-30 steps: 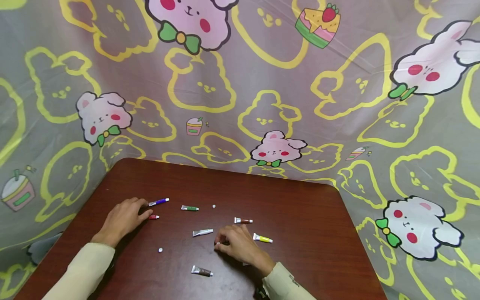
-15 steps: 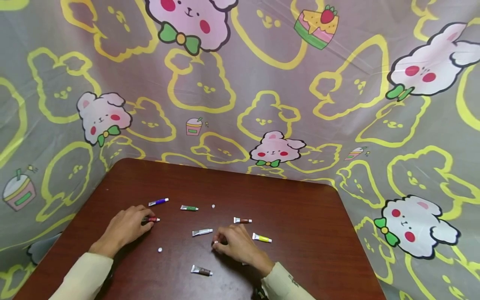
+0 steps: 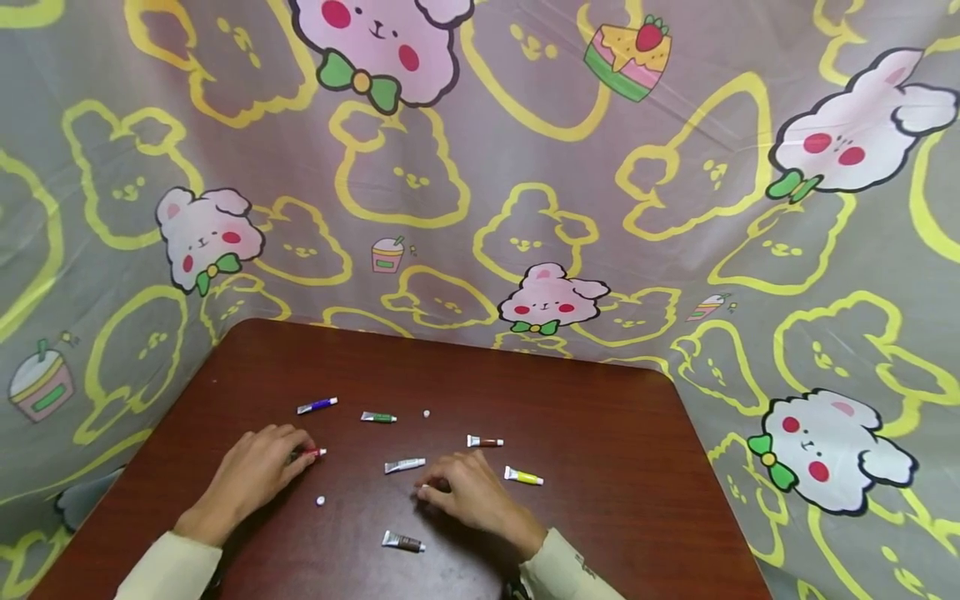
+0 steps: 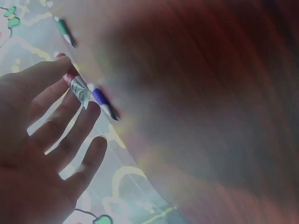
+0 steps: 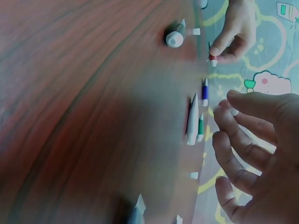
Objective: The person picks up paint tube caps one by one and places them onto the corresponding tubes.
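My left hand (image 3: 255, 471) pinches a red paint tube (image 4: 77, 86) between thumb and fingertips, just above the table at the left. The tube's white end pokes out past the fingers in the head view. Nearby lie a purple-blue paint tube (image 3: 317, 406) and a loose white cap (image 3: 320, 501). My right hand (image 3: 472, 492) pinches a small white cap (image 5: 232, 111) between thumb and index finger, mostly hidden by the fingertips. Close to it are a silver-white paint tube (image 3: 405, 466), a reddish-brown paint tube (image 3: 485, 442) and a yellow paint tube (image 3: 524, 476).
On the dark reddish-brown table (image 3: 615, 517) also lie a green paint tube (image 3: 378, 417), another white cap (image 3: 427, 413) and a dark brown paint tube (image 3: 403, 542) towards the front. Behind the table hangs a patterned curtain (image 3: 420, 167).
My left hand has picked up the red tube and drawn it nearer and slightly right, away from the purple-blue tube. My right hand has shifted slightly left with its white cap.
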Demonstrator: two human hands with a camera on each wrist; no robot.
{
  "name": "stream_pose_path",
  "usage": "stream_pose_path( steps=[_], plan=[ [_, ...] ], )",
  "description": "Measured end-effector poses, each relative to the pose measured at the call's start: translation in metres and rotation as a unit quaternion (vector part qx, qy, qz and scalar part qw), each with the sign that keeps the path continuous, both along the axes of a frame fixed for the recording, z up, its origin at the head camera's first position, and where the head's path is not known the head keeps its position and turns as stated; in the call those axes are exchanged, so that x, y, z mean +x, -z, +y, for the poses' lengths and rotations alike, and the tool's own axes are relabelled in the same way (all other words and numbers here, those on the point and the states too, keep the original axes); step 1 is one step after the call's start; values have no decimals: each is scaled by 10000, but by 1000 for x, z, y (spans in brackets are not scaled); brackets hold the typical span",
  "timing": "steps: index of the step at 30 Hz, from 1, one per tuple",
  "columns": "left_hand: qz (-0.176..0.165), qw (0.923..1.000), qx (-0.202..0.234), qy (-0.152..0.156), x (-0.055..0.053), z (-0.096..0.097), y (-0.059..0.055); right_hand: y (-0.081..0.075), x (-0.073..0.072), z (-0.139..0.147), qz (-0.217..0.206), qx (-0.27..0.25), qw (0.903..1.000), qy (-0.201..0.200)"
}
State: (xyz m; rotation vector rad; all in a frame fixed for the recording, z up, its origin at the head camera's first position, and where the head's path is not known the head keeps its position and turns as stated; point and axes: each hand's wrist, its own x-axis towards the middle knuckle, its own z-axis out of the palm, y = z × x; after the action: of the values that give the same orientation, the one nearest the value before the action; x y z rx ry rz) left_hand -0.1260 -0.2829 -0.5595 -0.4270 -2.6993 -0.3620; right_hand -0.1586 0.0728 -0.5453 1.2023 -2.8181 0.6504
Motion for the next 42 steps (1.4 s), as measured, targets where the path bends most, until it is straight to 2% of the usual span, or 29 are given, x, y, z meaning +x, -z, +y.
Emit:
stream_pose_path(
  steps=[5,13,19,27,34,42],
  plan=[
    [561,9979,-114,297,12,16,-2,-2,3,-4,-141,-282,9995,97],
    [880,9941,-68,633,28,45,-6,-7,10,-10,-159,-384,9989,222],
    [739,9943,-116,766,36,64,-17,-7,18,-13,-49,-531,9984,196],
    [662,9939,-129,875,48,84,-22,-8,24,-16,26,-773,9969,153],
    [951,9895,-29,1085,51,94,-20,-6,29,-17,93,-903,9959,29],
    [812,9909,-6,1071,55,99,-21,-8,34,-19,-230,-996,9948,12]
  ],
)
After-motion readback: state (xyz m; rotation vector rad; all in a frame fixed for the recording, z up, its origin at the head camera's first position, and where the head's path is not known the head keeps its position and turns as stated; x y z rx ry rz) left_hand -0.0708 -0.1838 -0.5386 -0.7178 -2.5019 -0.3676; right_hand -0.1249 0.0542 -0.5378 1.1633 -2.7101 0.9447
